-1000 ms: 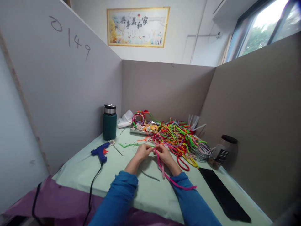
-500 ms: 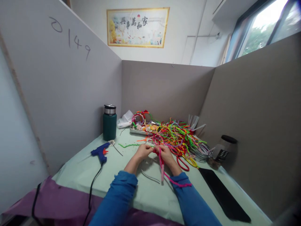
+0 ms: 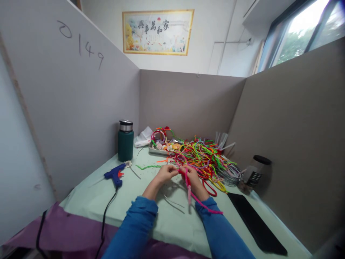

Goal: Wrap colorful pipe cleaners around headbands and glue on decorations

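Observation:
Both hands meet above the middle of the table, in front of a heap of coloured fuzzy cords (image 3: 201, 153). My left hand (image 3: 166, 173) pinches the left end of a small red and pink cord piece between thumb and fingers. Closed round the same cord piece (image 3: 188, 181) is my right hand (image 3: 191, 177). From the right hand a pale pink end hangs down, and a long bright pink strand trails over the right wrist and sleeve. The fingertips hide part of the piece.
A blue glue gun (image 3: 115, 175) with a black cable and a green bottle (image 3: 125, 141) stand left. Behind is a metal tray (image 3: 159, 151) of small pieces. On the right are red-handled scissors (image 3: 209, 187), a black flat object (image 3: 256, 223) and a jar (image 3: 254, 172).
The hanging pink ends have shifted slightly right. My hands have moved a little, both still closed on the cord piece.

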`<state>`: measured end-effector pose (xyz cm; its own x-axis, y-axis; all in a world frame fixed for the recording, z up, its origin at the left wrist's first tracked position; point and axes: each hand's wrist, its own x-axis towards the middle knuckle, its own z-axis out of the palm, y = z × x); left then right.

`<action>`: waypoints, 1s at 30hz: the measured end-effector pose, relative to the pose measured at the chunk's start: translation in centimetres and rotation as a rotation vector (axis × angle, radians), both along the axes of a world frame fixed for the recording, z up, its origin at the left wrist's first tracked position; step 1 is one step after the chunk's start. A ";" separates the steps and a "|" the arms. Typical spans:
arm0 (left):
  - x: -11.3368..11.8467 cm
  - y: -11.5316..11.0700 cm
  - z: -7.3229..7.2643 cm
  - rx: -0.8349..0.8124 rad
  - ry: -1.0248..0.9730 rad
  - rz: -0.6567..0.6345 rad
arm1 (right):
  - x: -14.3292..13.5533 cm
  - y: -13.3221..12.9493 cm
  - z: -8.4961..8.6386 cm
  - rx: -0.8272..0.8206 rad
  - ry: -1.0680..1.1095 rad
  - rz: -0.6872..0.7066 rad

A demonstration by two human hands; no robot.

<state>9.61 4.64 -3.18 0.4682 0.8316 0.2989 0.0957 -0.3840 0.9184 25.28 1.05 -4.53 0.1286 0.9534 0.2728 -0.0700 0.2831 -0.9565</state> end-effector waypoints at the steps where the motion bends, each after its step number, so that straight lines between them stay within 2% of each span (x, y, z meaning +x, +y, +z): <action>1: 0.0 0.1 -0.1 0.035 0.018 0.022 | -0.1 -0.1 0.1 -0.003 0.018 0.008; 5: 0.1 0.3 -0.2 0.138 0.072 0.116 | -0.3 -0.3 0.4 -0.057 0.055 0.051; 8: 0.1 0.3 -0.1 0.157 0.046 0.125 | -0.3 -0.4 0.4 -0.106 0.068 0.089; 15: 0.3 0.6 -0.3 0.041 -0.089 0.068 | -0.6 -0.8 0.6 -0.155 0.042 0.207; 18: 0.2 0.4 0.0 -0.036 -0.141 0.050 | -0.8 -1.0 0.8 -0.146 0.013 0.254; 21: -0.2 0.0 0.8 -0.127 -0.176 0.075 | -0.6 -0.9 0.8 -0.119 0.062 0.230; 25: -0.7 -0.5 1.5 -0.225 -0.165 0.124 | 0.1 -0.5 1.0 -0.075 0.137 0.115; 30: -1.0 -0.4 1.3 -0.298 -0.134 0.191 | 0.3 -0.4 0.9 -0.038 0.119 0.077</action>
<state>8.58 4.28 -1.83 0.2693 0.9598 0.0788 0.0108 -0.0849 0.9963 25.59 0.62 -3.59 0.0841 0.9711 0.2234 -0.2038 0.2362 -0.9501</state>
